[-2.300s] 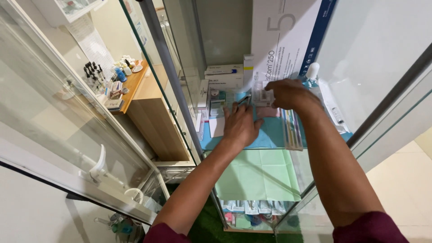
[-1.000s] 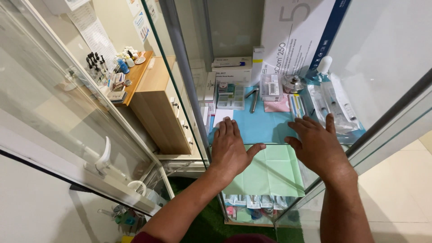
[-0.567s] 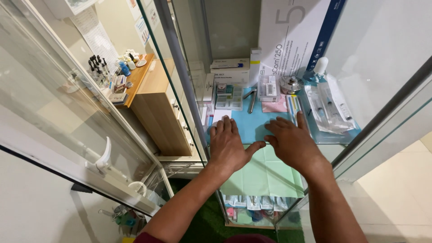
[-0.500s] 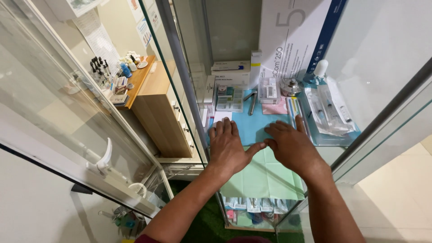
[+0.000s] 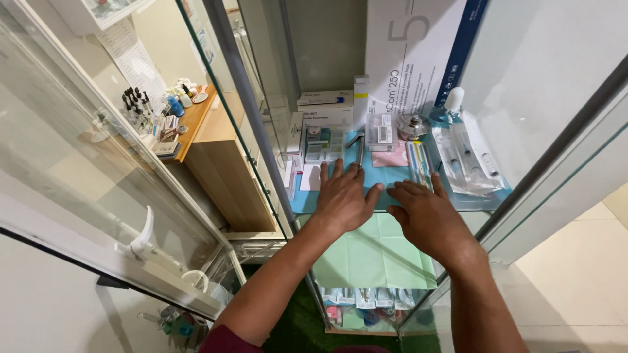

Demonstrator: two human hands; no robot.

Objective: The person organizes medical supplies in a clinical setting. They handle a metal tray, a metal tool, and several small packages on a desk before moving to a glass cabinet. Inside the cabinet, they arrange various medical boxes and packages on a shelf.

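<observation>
Both my hands lie flat, palms down, on a blue cloth (image 5: 392,178) that covers a glass shelf inside a glass cabinet. My left hand (image 5: 341,197) rests with fingers spread near the shelf's front edge, fingertips close to a slim metal tool (image 5: 360,149). My right hand (image 5: 426,217) lies beside it, thumbs nearly touching, fingers next to a bundle of thin packaged instruments (image 5: 419,163). Neither hand holds anything.
Behind the hands stand a compartment tray (image 5: 324,145), a clear plastic box (image 5: 380,133), a round metal container (image 5: 413,127), white boxes (image 5: 326,108) and a tall white carton (image 5: 412,52). Sealed syringe pouches (image 5: 468,160) lie right. A green cloth (image 5: 373,252) covers the shelf below. The glass door (image 5: 98,144) stands open left.
My hands came down from the items at the back of the shelf and now press flat on the blue cloth; the right hand has slid left toward the left hand.
</observation>
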